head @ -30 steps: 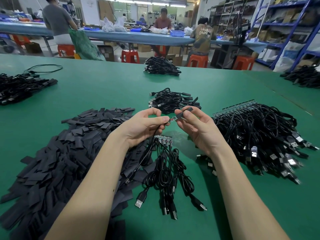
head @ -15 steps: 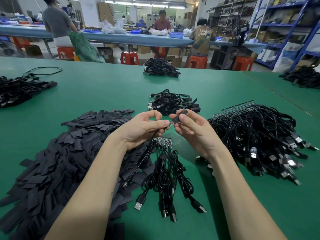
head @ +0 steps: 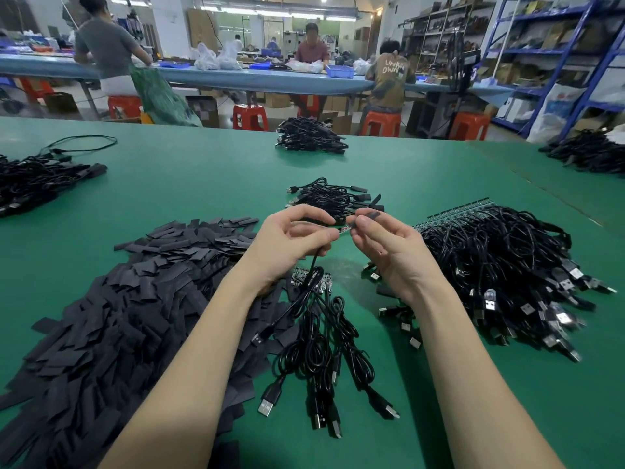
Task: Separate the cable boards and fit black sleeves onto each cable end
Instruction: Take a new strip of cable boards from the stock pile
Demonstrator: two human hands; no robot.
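Left hand (head: 291, 242) pinches small board (head: 344, 229), mostly hidden by fingertips. Right hand (head: 389, 245) pinches black sleeve (head: 372, 216); overlap unclear.

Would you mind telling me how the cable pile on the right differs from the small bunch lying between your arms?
The large pile of black USB cables holds many tangled cables; the small bunch of black cables only a few. The pile's strip of boards looks long; the bunch's short board strip looks shorter. Both lie on the green table.
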